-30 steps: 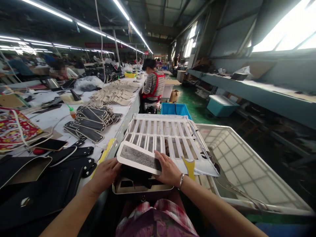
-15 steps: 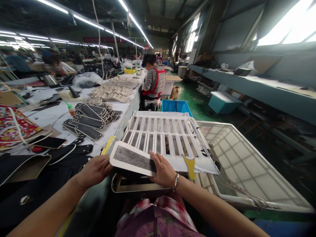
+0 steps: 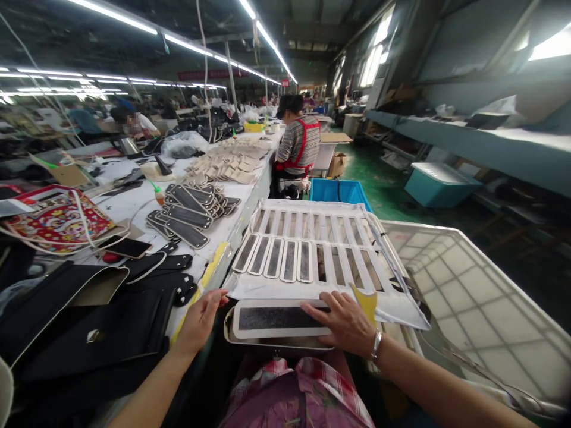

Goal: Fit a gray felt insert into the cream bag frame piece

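1. Long desk [image 3: 131, 205] runs along the left side.
2. On the dark strip [image 3: 276, 318] lies the right hand [image 3: 345, 324], flat and open.
3. That dark strip rests on a metal tray [image 3: 276, 344] by the desk edge.
4. Open too, the left hand [image 3: 200, 321] sits just beside the strip's end.

Bright ceiling tubes [image 3: 187, 44], window [image 3: 551, 44] glare, edges warped.

A dark grey strip [image 3: 279, 318] with a white border; white slotted sheet [image 3: 312, 238]; red-and-pink checked cloth [image 3: 303, 398]; blue crate [image 3: 339, 191].
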Motion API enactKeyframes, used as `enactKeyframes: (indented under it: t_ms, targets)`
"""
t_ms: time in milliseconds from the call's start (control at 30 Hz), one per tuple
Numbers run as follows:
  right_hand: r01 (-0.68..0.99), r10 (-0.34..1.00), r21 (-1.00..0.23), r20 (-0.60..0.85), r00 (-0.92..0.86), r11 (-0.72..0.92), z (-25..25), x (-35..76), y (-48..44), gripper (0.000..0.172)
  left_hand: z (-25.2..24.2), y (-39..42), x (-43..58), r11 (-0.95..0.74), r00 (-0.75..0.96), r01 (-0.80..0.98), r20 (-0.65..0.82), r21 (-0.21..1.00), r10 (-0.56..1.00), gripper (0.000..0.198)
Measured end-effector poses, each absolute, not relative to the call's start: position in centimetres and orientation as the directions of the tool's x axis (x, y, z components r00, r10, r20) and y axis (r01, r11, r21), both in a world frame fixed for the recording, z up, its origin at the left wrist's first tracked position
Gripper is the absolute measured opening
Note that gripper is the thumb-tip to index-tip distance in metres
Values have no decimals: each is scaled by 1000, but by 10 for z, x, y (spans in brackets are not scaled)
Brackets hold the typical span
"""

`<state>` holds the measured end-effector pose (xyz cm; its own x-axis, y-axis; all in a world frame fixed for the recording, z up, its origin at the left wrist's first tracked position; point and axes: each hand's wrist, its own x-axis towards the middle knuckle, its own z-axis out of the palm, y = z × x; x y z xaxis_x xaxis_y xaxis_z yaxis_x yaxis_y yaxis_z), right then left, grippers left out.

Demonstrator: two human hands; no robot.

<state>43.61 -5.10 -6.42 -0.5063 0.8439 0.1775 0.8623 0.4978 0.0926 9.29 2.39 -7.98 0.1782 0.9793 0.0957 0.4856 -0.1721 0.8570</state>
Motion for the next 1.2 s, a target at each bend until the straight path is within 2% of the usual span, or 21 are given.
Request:
enactKeyframes:
  t_ms: [33,100,333,467,533,667,767,833,900,967,1033,1067,1133,1200]
  targets:
    - [849,834,136,162,-528,511,-62,430,-50,84,-86,22,90,-93,92,456,56,885,994,47]
    - [827,823,199,130,-554,525,-59,417,-48,89,-97,16,87,10,30,443,-26,896,999,52]
    - [799,833,291,14,-554,526,-53,404,-55,85,-114,-3,103,112,55,548,-170,829,984,55]
    - [798,833,256,-59,-551,546,-51,400,-55,84,-120,0,106,150,89,529,-230,835,969,52]
    - [801,829,217,-105,-550,559,-51,394,-50,85,-120,4,104,130,89,590,-224,797,970,49]
    - [806,828,195,-188,-529,559,-51,384,-40,86,-106,9,100,-27,164,785,-166,618,972,47]
    - [824,839,180,-212,-501,537,-51,382,-41,86,-89,6,112,-285,304,865,21,413,952,43]
    - [839,849,167,-219,-481,518,-51,381,-44,86,-77,2,132,-483,458,810,156,333,875,34]
    - [852,858,156,-221,-463,499,-51,380,-45,85,-70,-3,158,-625,621,685,149,374,769,24]
    - [865,863,128,-230,-450,485,-50,380,-44,83,-69,-4,184,-659,733,598,21,456,680,18]
    - [882,859,37,-251,-446,469,-46,386,-41,82,-73,-2,202,-646,776,585,-107,491,622,13]
    - [888,851,-60,-262,-455,456,-43,391,-38,83,-76,1,207,-642,781,589,-141,491,608,11]
    - [852,839,-374,-262,-476,366,-38,407,-33,83,-83,7,210,-645,785,594,-172,480,595,9]
    - [713,884,-693,-264,-385,103,-37,427,-31,76,-88,12,207,-664,801,579,-179,473,571,10]
